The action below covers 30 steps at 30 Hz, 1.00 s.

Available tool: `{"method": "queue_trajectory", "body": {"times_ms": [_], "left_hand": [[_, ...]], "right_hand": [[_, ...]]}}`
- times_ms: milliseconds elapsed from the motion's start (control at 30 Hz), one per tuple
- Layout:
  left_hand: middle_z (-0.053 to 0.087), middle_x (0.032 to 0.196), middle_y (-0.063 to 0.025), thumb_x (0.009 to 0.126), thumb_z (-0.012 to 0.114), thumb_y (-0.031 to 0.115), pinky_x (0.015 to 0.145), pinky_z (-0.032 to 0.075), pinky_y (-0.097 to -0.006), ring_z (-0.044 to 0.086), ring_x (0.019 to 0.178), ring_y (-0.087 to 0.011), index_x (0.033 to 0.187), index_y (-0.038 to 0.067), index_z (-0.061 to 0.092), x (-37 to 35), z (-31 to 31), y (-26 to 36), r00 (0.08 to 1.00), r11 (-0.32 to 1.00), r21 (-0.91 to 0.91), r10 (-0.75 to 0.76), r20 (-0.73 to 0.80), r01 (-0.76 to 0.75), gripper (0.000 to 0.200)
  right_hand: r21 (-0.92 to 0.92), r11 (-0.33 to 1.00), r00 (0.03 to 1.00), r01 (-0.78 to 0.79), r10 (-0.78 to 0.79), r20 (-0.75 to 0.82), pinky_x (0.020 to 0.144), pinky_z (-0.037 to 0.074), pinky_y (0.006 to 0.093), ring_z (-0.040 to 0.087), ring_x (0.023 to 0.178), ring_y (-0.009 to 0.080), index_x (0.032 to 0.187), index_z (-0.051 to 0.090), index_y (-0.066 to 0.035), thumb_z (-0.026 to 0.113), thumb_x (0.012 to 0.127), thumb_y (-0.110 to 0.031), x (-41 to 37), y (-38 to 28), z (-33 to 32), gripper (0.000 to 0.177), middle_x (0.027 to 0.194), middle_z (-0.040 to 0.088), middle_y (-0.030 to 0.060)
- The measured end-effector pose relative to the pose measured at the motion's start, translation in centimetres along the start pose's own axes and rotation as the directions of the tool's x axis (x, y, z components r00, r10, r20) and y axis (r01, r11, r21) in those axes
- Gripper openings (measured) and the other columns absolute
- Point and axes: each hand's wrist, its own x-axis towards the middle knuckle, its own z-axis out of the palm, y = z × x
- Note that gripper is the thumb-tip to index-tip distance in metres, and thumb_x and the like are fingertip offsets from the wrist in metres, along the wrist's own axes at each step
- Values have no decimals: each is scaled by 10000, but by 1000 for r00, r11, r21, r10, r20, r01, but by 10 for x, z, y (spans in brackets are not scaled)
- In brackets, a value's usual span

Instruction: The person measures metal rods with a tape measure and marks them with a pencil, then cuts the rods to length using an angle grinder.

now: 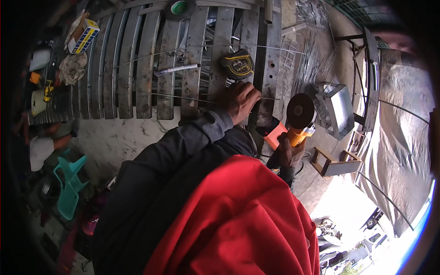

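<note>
My left hand (243, 101) is closed with its fingers curled round a thin metal rod (183, 97), which lies across the slatted metal bench (143, 64) near its front edge. A black and yellow tape measure (239, 65) sits just beyond those fingers. My right hand (291, 152) is wrapped round a yellow angle grinder (298, 136), off the bench's right end. Its dark round disc (301, 111) faces up and touches nothing that I can make out. A longer thin rod (151, 54) crosses the slats farther back, and a pale marker-like stick (176, 69) lies between the rods.
A yellow-blue box (84, 37) and a crumpled cloth (72, 68) lie on the bench at left. A green round object (178, 7) is at the back. Right are a metal frame box (337, 110) and small stool (337, 162). A green chair (68, 190) and a person (41, 149) are at left.
</note>
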Motion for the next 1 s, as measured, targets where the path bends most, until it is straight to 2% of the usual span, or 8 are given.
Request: {"method": "queue_trajectory", "body": {"times_ms": [33,100,167,300,467,633,800,1000], "left_hand": [[517,919,-67,920,692,140,787,478,-399,555,885,-267,998,106,620,0,-8,2,1000,1000,-9,19,8,-18,111],[529,954,-57,923,691,144,815,469,-404,560,897,-257,1035,113,623,6,-26,10,998,998,-20,54,9,-54,134],[555,1003,-51,916,694,131,840,464,-409,574,928,-255,1084,119,618,11,-48,16,996,996,-29,87,4,-87,185],[584,1050,-41,873,728,113,847,455,-398,592,971,-249,1133,131,608,20,-82,16,979,978,-70,189,-75,-195,287],[601,957,-34,893,701,89,845,448,-403,596,898,-248,1074,125,646,23,-126,-14,994,987,150,68,-87,-54,192],[604,925,-42,966,627,145,820,452,-420,601,888,-260,1063,133,656,32,-161,-91,992,915,396,-28,-123,75,102],[613,975,-22,1014,588,216,884,439,-456,601,972,-256,1080,165,664,57,-155,-138,993,869,481,-115,-28,114,113],[629,1033,-53,988,632,224,935,471,-446,617,1026,-278,1102,141,677,56,-151,-131,987,901,403,-139,-80,159,147]], "right_hand": [[120,993,1000,-14,17,-19,679,516,324,642,756,161,1177,556,-10,772,817,-242,-1,-1,2,480,893,673,84],[36,999,998,13,-11,-57,683,527,307,657,752,158,1166,545,-7,758,837,-212,-2,-5,-4,443,866,658,69],[188,981,997,55,-44,-62,717,556,304,694,788,181,1193,528,2,752,852,-199,-5,-7,-6,455,875,651,74],[98,994,996,55,-47,-80,716,539,301,673,796,167,1192,552,6,765,857,-228,-1,14,-16,461,911,645,79],[87,995,990,56,-44,-133,723,495,314,608,808,157,1184,604,3,806,827,-330,-10,-6,-5,528,928,648,69],[187,977,993,103,-88,-83,686,523,295,658,742,166,1141,575,-1,741,861,-235,-11,-6,5,400,861,671,80],[100,990,993,102,-97,-62,658,518,308,644,709,156,1168,569,-22,762,837,-254,-20,-25,11,447,841,665,70],[138,986,993,91,-79,-89,673,530,309,663,714,162,1131,604,-12,774,830,-305,-21,-15,12,453,823,672,77]]}}
